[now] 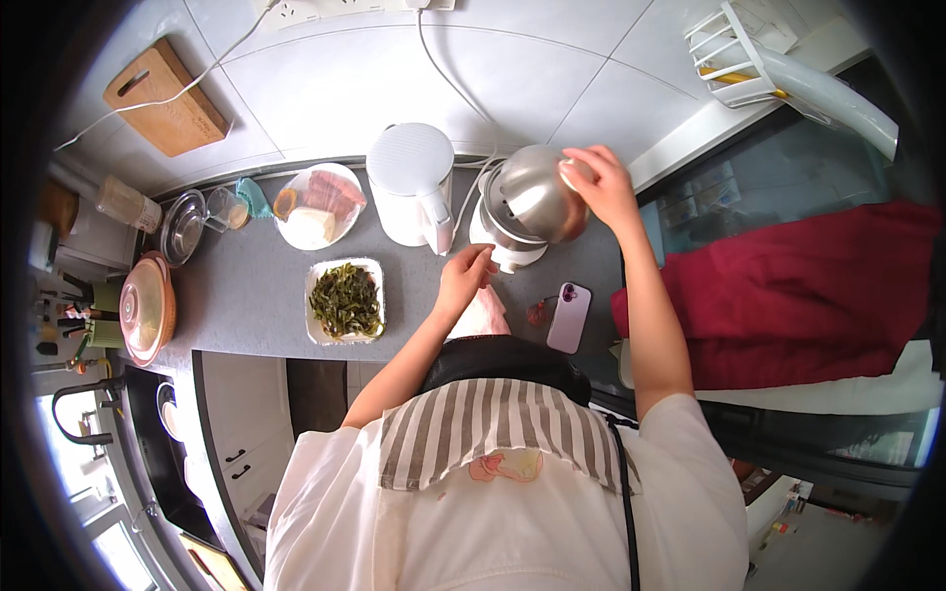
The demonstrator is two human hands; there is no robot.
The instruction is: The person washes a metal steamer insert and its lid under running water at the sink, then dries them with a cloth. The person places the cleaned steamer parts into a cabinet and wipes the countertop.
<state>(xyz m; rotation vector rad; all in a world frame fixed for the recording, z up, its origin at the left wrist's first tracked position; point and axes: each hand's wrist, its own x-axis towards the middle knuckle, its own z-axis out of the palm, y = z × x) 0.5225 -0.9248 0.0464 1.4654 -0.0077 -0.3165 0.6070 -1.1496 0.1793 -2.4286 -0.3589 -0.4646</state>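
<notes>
My right hand (602,185) grips the domed stainless-steel lid (533,185) by its top, holding it tilted over a small white electric steamer (510,258). A metal rim shows below the lid, but most of the inside is hidden. Close to the steamer's front left side is my left hand (467,277), its fingers curled; whether it touches or holds anything is unclear. Pinkish cloth (484,316) shows beneath that wrist. A white lidded pitcher (409,188) stands just left of the steamer. Farther left is a white tray of dark green shredded vegetable (346,299).
Behind the tray sits a plate (319,207) with pink meat and a pale block. A phone (569,318) and a red charm (537,313) lie front right. Dark red cloth (783,295) covers part of the right side. A power cord (451,74) hangs down the tiled wall.
</notes>
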